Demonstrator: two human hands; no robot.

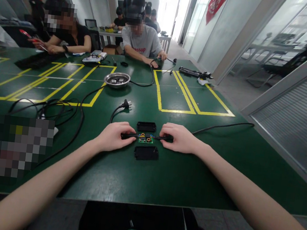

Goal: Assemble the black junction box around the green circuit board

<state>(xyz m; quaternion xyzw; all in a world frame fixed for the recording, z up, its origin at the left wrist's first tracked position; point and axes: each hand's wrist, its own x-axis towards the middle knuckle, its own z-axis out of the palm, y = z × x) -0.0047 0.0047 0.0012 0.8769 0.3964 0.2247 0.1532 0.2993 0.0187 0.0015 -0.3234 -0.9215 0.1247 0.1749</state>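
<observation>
- Red lettering [140, 49], legible only as "ssup," marks the gray shirt [148, 37] of a person [138, 21] at top center; writing on the red banner [216, 4], upper right, is unreadable.
- Yellow tape [176, 111] outlines sections of a green table [190, 182] beside glass partitions [297, 39] at right.
- At center, a circuit board [145, 139] sits between two black casing halves [146, 153].
- Forearms [55, 172] angle in from the lower corners; the left hand [113, 136] pinches the left cord end [129, 136], the right hand [180, 138] the right cord end [167, 138].
</observation>
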